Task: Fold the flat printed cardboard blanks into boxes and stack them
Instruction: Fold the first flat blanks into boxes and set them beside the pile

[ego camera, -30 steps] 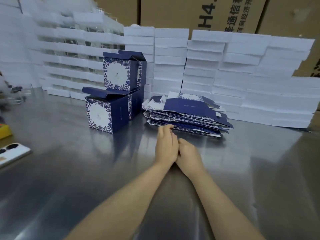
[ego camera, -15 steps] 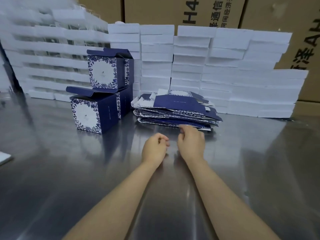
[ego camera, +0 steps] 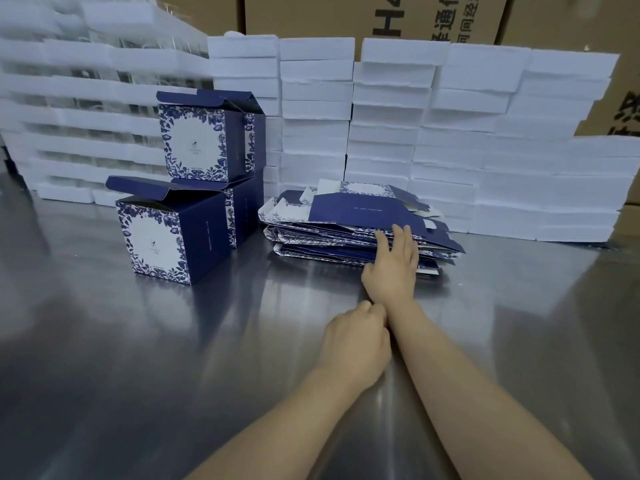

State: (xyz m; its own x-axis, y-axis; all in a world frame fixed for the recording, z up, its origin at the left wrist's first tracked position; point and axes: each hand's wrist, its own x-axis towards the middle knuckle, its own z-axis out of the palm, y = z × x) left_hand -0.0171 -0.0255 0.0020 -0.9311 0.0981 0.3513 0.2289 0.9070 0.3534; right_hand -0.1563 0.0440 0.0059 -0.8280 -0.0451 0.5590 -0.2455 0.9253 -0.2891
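Observation:
A pile of flat navy blanks with white floral print [ego camera: 349, 220] lies on the steel table [ego camera: 138, 358]. My right hand [ego camera: 393, 268] reaches its straight fingers onto the pile's near edge, touching the top blanks. My left hand [ego camera: 356, 344] rests on the table beside my right wrist, fingers loosely curled, holding nothing. Left of the pile stand folded navy boxes with open lids: one in front [ego camera: 169, 237], another behind it [ego camera: 246, 209], and a third stacked on top [ego camera: 204, 140].
A wall of stacked white foam slabs [ego camera: 450, 133] runs along the back of the table. Brown printed cartons [ego camera: 433, 19] stand behind the slabs.
My right hand has moved forward from the table onto the edge of the blank pile. My left hand has drawn back toward me. The view has shifted left.

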